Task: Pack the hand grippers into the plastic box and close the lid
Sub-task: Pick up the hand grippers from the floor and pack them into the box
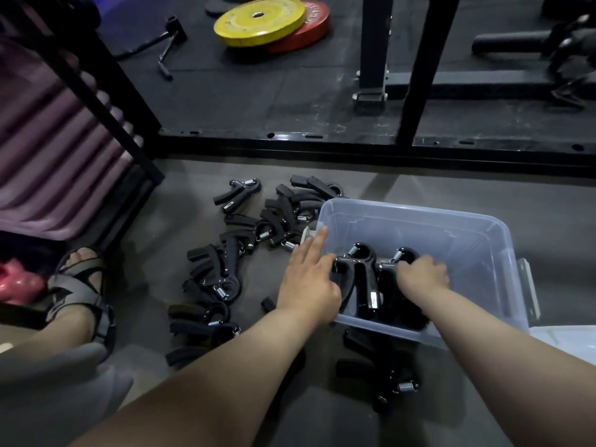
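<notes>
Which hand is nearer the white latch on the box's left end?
Left. The left hand reaches its fingertips up beside the white latch; the right hand is inside the plastic box, farther right.

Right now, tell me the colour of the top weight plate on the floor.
Yellow: the top weight plate overlaps a red one, as the head view shows.

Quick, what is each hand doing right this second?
Left hand: open, fingers spread over the near-left rim of the plastic box, beside a hand gripper.
Right hand: closed on another hand gripper inside the box.
</notes>
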